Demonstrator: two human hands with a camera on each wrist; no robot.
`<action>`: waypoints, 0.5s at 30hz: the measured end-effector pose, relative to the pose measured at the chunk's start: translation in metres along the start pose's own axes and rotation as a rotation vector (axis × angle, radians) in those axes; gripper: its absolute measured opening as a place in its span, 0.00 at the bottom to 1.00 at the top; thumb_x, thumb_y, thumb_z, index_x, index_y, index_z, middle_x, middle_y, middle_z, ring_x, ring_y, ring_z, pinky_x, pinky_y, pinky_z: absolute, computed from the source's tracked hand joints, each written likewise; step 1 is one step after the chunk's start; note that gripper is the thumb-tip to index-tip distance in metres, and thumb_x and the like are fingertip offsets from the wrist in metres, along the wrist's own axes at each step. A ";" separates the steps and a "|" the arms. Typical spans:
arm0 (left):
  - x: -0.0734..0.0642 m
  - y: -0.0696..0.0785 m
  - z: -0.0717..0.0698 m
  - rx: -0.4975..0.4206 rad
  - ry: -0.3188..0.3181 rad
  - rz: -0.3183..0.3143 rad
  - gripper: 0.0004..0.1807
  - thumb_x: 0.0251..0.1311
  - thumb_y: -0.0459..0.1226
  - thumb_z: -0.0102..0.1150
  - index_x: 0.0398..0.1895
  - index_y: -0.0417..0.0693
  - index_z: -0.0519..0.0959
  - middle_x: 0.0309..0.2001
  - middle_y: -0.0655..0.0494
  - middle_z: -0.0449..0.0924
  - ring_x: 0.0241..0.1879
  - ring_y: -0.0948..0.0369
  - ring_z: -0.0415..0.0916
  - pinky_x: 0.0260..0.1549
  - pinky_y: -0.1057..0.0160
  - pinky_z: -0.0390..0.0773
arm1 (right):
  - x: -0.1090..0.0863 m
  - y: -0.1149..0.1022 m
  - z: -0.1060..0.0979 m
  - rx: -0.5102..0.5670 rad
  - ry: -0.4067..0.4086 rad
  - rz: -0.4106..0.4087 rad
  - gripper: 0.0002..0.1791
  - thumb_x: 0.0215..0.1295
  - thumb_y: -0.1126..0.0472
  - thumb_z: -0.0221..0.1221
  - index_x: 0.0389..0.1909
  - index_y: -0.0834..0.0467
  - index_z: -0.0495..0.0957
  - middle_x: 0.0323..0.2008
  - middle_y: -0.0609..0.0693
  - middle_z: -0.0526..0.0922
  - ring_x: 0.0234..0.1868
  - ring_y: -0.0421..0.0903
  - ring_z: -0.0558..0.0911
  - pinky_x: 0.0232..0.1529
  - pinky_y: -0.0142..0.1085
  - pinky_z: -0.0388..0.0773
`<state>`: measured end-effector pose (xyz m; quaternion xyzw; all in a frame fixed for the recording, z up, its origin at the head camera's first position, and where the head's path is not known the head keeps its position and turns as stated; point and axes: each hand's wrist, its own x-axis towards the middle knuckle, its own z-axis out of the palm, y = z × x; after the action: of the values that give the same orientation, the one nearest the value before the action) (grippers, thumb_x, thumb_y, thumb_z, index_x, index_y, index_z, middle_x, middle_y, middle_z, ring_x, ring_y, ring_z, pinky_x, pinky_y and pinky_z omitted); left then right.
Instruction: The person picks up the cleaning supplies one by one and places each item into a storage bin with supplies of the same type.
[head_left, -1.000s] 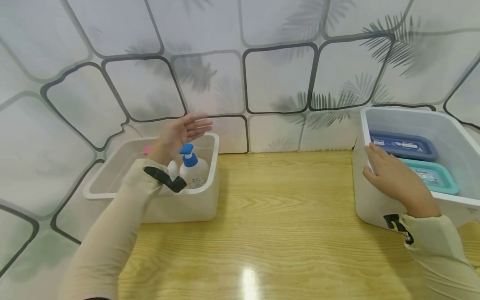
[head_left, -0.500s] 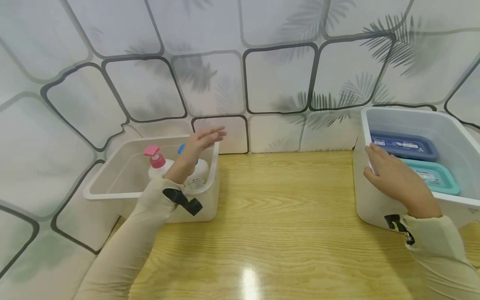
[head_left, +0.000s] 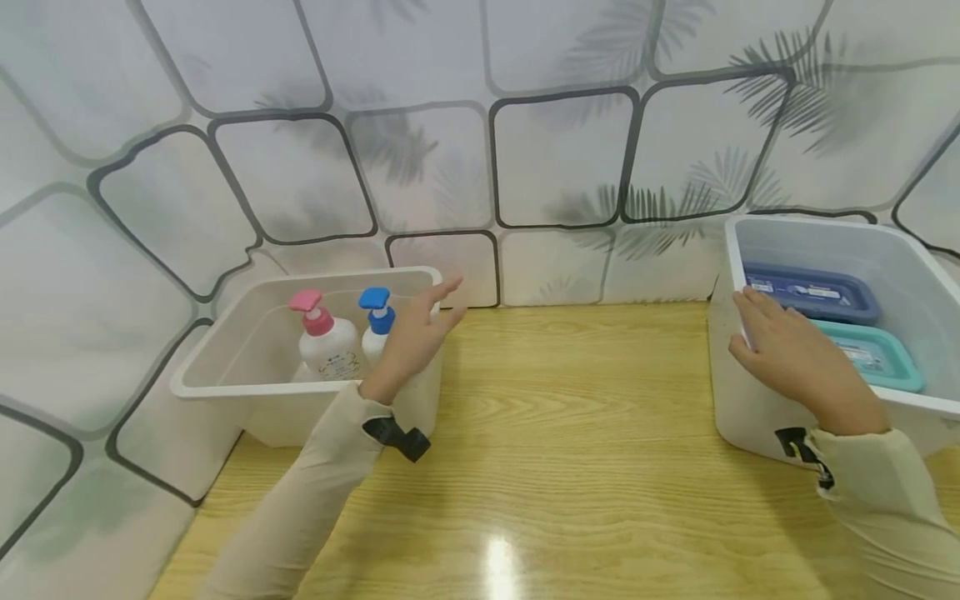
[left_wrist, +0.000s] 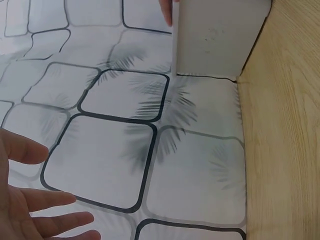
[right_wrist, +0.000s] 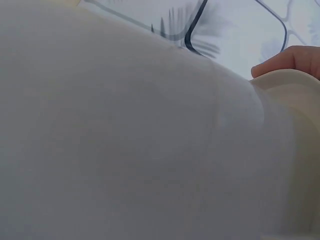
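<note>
My left hand [head_left: 412, 337] hangs over the right end of the left plastic bin [head_left: 255, 389], fingers spread and holding nothing. Inside that bin stand two white pump bottles: one with a pink pump [head_left: 330, 346], the other with a blue pump [head_left: 377, 308], its lower body hidden by the hand. My right hand [head_left: 806, 354] rests on the near left corner of the right plastic bin [head_left: 750, 408], fingers extended over its rim. A dark blue flat pack [head_left: 817, 292] and a teal one [head_left: 862, 354] lie in it. In the right wrist view, a finger [right_wrist: 287, 62] shows at the rim.
Both bins stand on a wood-grain table [head_left: 570, 450], a wide stretch of it between them. A patterned wall covering [head_left: 555, 167] rises directly behind the bins and runs down the left side.
My left hand has moved right and toward me from above the bottles, bringing the pink pump into full view, and its fingers have spread. My right hand stays on the bin rim.
</note>
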<state>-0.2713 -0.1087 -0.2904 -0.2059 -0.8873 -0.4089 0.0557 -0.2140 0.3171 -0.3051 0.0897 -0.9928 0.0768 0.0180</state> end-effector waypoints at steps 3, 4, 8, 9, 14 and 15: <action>-0.003 0.000 0.007 0.088 0.020 0.021 0.29 0.68 0.45 0.48 0.70 0.48 0.61 0.70 0.49 0.60 0.70 0.50 0.57 0.68 0.49 0.59 | 0.000 -0.001 -0.001 -0.044 0.003 -0.001 0.36 0.71 0.55 0.40 0.69 0.76 0.43 0.68 0.76 0.47 0.69 0.71 0.49 0.64 0.66 0.47; -0.004 0.001 0.008 0.120 0.029 0.029 0.29 0.67 0.45 0.48 0.70 0.47 0.61 0.70 0.48 0.60 0.70 0.50 0.57 0.68 0.49 0.59 | 0.000 -0.001 -0.002 -0.060 0.002 -0.002 0.37 0.71 0.54 0.40 0.68 0.76 0.44 0.68 0.76 0.47 0.69 0.72 0.49 0.64 0.66 0.47; -0.008 0.004 0.014 0.238 0.064 0.051 0.31 0.66 0.44 0.50 0.70 0.46 0.60 0.70 0.47 0.61 0.69 0.49 0.59 0.67 0.49 0.62 | 0.002 -0.005 -0.006 -0.089 0.002 0.003 0.39 0.72 0.48 0.39 0.69 0.75 0.44 0.69 0.76 0.41 0.70 0.71 0.44 0.65 0.66 0.43; -0.009 0.005 0.015 0.269 0.073 0.058 0.31 0.65 0.45 0.51 0.70 0.46 0.60 0.69 0.46 0.61 0.69 0.48 0.59 0.66 0.49 0.62 | 0.003 -0.007 -0.008 -0.087 0.007 0.005 0.40 0.73 0.46 0.39 0.69 0.75 0.43 0.70 0.75 0.39 0.71 0.70 0.42 0.65 0.66 0.42; -0.011 0.009 0.021 0.407 0.119 0.114 0.33 0.64 0.46 0.52 0.70 0.43 0.59 0.69 0.44 0.60 0.68 0.46 0.59 0.67 0.48 0.61 | 0.008 -0.024 -0.010 -0.088 0.075 -0.011 0.43 0.71 0.42 0.40 0.71 0.72 0.42 0.72 0.70 0.34 0.72 0.67 0.39 0.67 0.66 0.41; -0.011 0.010 0.022 0.429 0.127 0.126 0.34 0.64 0.46 0.52 0.70 0.42 0.59 0.70 0.43 0.60 0.68 0.46 0.59 0.67 0.47 0.60 | 0.009 -0.028 -0.010 -0.097 0.095 -0.019 0.43 0.71 0.42 0.41 0.71 0.71 0.42 0.72 0.70 0.35 0.73 0.67 0.39 0.67 0.66 0.41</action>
<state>-0.2557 -0.0899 -0.3013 -0.2181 -0.9340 -0.2187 0.1796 -0.2178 0.2896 -0.2905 0.0946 -0.9925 0.0328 0.0700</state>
